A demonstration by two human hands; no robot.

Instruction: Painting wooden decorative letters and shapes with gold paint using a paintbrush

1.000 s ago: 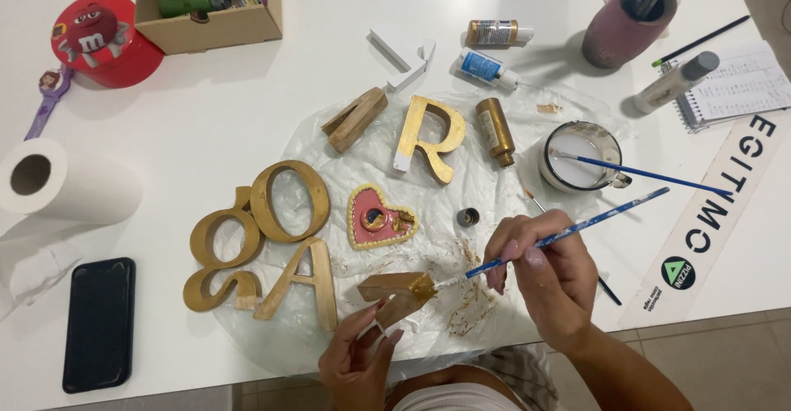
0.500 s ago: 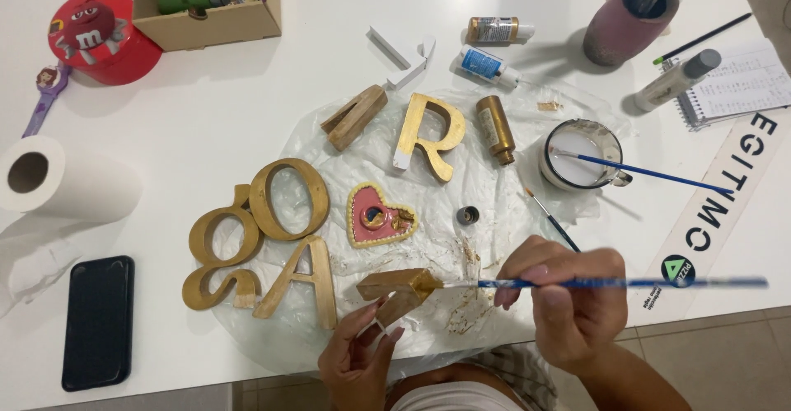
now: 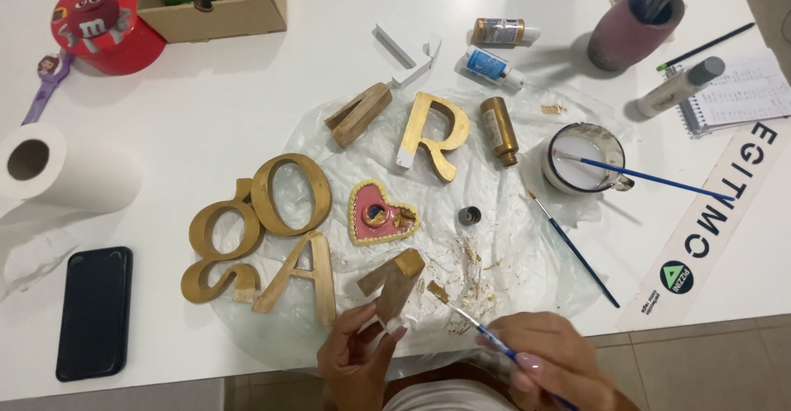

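At six o'clock on the plastic sheet (image 3: 329,131), we pinch a wooden letter piece (image 3: 394,282) by its lower end between the thumb and fingers of our left hand (image 3: 356,360), holding it tilted with its gold upper part toward twelve. Our right hand (image 3: 554,360) is closed round a blue-handled brush (image 3: 486,335) in a pencil grip, its gold-loaded tip just off the piece at about three o'clock, above smears of gold on the plastic. We judge the painting of this piece to be in hand: the top looks coated, the lower end near our fingers shows pale. The next stroke calls for a steady pinch and a light drag of the tip along the bare face, keeping wet paint clear of our fingertips.

Outward at eleven o'clock lies a pink heart (image 3: 381,213) with a gold rim, and at nine to ten the finished gold letters (image 3: 259,238). Toward twelve stand a partly gilded letter (image 3: 434,135) and a gold paint bottle (image 3: 499,129). At two o'clock sits a cup of white liquid (image 3: 581,159) with a brush resting in it. Far at nine lie a paper roll (image 3: 66,170) and a black phone (image 3: 94,310).
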